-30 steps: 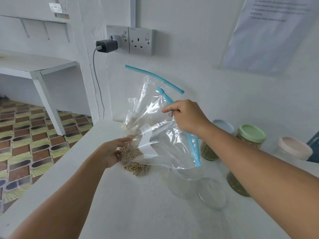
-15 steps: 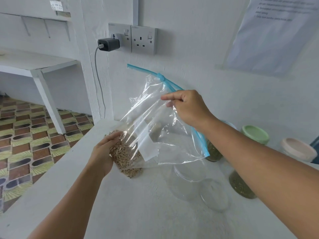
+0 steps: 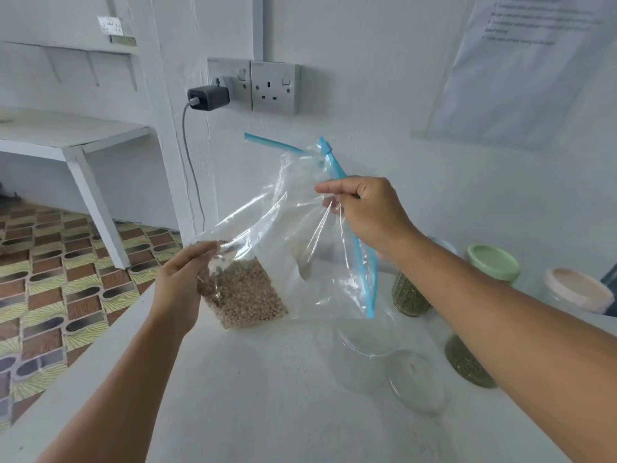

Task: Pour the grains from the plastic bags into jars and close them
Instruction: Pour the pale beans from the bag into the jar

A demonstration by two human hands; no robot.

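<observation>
Both forearms reach in from the bottom edge toward the middle of the frame, holding a clear plastic bag point(image 3: 283, 242) above the white counter point(image 3: 253, 389). The left hand point(image 3: 182, 289), at centre left, is turned palm inward with its fingers curled, pinching the bag's lower corner, where pale brown grains point(image 3: 243, 295) are gathered in a wedge. The right hand point(image 3: 365, 212), higher and right of centre, has its back to the camera and its fingers bent, thumb and forefinger pinching the film near the blue zip strip point(image 3: 354, 242). That strip runs from the upper centre down past the right wrist, and a second length of it sticks out to the left at the top, so the mouth is open. Just below the bag's lower right corner stands an empty clear jar point(image 3: 362, 355), with a clear lid point(image 3: 417, 382) lying beside it. At the right edge are jars of green grains point(image 3: 409, 295), one with a green lid point(image 3: 494, 262) and another with a pink lid point(image 3: 574, 289). A charger point(image 3: 208, 97) is plugged into the wall socket point(image 3: 275, 86) at upper centre.
</observation>
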